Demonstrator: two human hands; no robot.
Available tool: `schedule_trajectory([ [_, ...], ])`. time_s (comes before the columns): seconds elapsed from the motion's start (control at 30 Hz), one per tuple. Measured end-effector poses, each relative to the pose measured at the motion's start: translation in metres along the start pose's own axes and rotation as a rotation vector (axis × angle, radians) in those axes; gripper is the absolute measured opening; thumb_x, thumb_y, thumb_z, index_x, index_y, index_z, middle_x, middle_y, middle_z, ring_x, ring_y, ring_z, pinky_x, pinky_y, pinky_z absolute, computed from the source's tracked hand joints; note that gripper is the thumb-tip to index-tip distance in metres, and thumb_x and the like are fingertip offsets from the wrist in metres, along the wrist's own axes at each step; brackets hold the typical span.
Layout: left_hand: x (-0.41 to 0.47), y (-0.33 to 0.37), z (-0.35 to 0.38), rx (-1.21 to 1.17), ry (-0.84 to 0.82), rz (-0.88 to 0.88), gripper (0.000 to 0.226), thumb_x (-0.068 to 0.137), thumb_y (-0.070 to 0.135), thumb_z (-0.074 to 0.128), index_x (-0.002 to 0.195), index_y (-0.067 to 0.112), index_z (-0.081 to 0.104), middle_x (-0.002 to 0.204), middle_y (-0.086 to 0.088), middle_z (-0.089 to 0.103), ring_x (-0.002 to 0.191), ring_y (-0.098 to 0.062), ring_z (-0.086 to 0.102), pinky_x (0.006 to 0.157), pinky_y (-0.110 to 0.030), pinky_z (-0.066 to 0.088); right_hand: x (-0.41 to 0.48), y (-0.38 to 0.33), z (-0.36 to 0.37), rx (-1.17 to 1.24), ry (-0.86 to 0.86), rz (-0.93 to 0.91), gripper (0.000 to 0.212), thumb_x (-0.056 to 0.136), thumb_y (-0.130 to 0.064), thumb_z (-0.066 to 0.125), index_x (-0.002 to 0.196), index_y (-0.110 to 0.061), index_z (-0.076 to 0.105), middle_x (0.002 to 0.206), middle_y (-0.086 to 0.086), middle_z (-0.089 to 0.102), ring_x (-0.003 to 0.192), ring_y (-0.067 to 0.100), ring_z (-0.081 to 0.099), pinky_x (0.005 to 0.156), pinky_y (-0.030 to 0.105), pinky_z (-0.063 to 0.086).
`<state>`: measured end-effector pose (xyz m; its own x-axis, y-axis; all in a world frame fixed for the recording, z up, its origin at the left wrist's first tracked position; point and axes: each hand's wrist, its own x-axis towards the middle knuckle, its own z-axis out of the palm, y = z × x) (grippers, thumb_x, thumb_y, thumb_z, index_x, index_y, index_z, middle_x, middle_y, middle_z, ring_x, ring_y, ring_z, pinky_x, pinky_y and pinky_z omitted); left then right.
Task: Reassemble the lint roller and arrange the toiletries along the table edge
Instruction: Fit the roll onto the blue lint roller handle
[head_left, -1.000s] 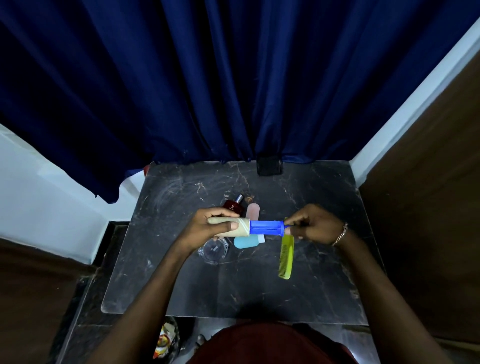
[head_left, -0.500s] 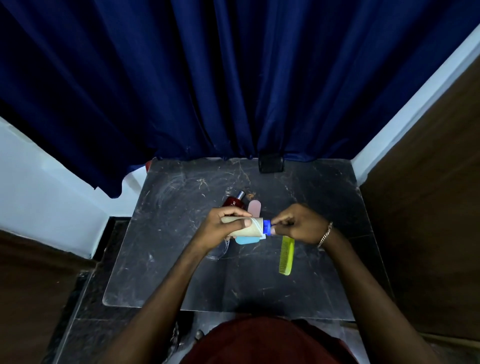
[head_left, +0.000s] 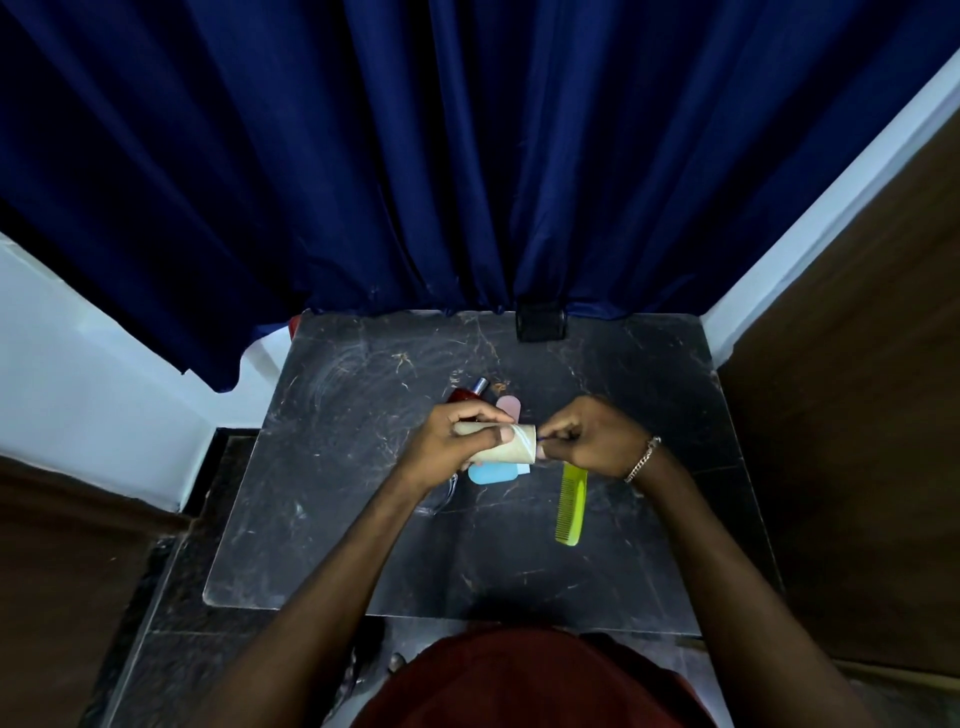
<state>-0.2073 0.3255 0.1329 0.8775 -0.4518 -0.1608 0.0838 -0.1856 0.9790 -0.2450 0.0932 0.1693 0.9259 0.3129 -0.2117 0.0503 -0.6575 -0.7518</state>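
Head view: left hand (head_left: 457, 441) is gripping the beige lint roll (head_left: 511, 443) above the counter (head_left: 332, 519) w/ fingers wrapped around it; right hand (head_left: 592, 434) is pinching the blue handle tip (head_left: 541, 439) at the roll's end. Green comb (head_left: 570, 505) is lying just right.

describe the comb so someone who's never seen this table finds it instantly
Start at the dark marble table in front of the blue curtain. Just below the right hand, lying flat on the table with one end tucked under it, is the comb. It is the only yellow-green thing, long, narrow and toothed, unlike the blue and pink pieces nearby.
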Motion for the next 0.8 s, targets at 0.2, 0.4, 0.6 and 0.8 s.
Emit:
schedule_trajectory([
  [0.2, 0.001, 0.000, -0.010, 0.302, -0.289, 0.041, 0.039, 0.083, 0.047, 0.081, 0.117, 0.032, 0.072, 0.109, 0.006, 0.077, 0.098, -0.014, 0.074, 0.085, -0.032, 0.059, 0.001, 0.005, -0.007, 0.076, -0.064, 0.120, 0.010, 0.078, -0.019, 0.075, 0.087, -0.015, 0.078, 0.066, 0.001, 0.074, 0.051, -0.002, 0.058, 0.050, 0.011, 0.044],
  [0.4, 0.009, -0.001, -0.009, 0.651, -0.373, 0.009, 0.052, 0.075, 0.057, 0.079, 0.121, 0.041, 0.061, 0.108, 0.014, 0.071, 0.096, -0.003, 0.068, 0.083, -0.035, 0.060, 0.009, -0.003, -0.023, 0.016, -0.188, 0.173, 0.016, 0.080, -0.011, 0.073, 0.095, -0.014, 0.075, 0.060, 0.000, 0.070, 0.043, 0.001, 0.060, 0.040, 0.012, 0.044],
  [0.6, 0.016, -0.009, -0.001, 0.686, -0.249, 0.052, 0.050, 0.076, 0.041, 0.082, 0.122, 0.027, 0.067, 0.118, 0.004, 0.058, 0.107, -0.014, 0.059, 0.092, -0.030, 0.048, 0.003, -0.014, -0.050, 0.138, -0.097, 0.137, 0.031, 0.081, 0.007, 0.067, 0.110, -0.004, 0.070, 0.091, 0.019, 0.073, 0.058, 0.013, 0.065, 0.058, 0.026, 0.057],
  [0.8, 0.019, -0.013, 0.009, 0.709, -0.226, 0.089, 0.049, 0.079, 0.035, 0.083, 0.123, 0.021, 0.068, 0.113, 0.004, 0.060, 0.100, -0.012, 0.058, 0.077, -0.014, 0.037, -0.004, -0.015, -0.055, -0.072, -0.015, 0.139, 0.024, 0.080, 0.001, 0.069, 0.103, -0.006, 0.075, 0.095, 0.008, 0.076, 0.077, 0.011, 0.069, 0.076, 0.029, 0.056],
])
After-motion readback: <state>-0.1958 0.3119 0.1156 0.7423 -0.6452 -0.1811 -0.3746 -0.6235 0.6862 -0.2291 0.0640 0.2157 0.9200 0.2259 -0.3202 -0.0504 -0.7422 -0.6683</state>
